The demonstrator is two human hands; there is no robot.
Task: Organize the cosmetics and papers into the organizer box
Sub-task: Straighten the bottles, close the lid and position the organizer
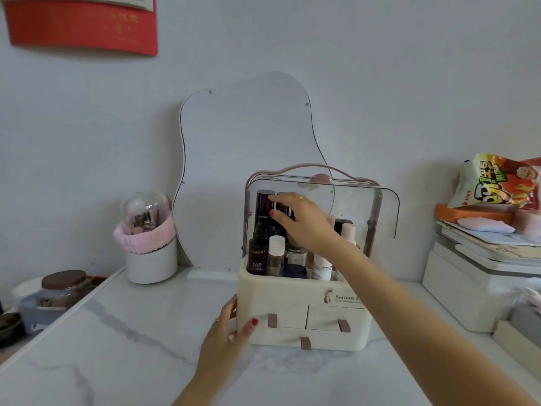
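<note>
A cream organizer box [292, 291] with pink drawer tabs stands on the marble table, its clear door [377, 209] swung open to the right. Several cosmetic bottles stand in its upper compartment, among them a dark L'Oreal bottle [257, 256] and a white-capped bottle [276, 253]. My right hand [301, 221] reaches inside and grips a tall dark box [282, 200] at the back. My left hand [231, 326] presses flat against the box's lower left corner. No papers are visible inside the box.
A wavy mirror [248, 171] leans on the wall behind the box. A brush holder [149, 238] with a pink band stands at the left, and a jar [64, 285] lies beyond the table's left edge. Stacked papers, white boxes [468, 288] and a snack bag [494, 183] fill the right.
</note>
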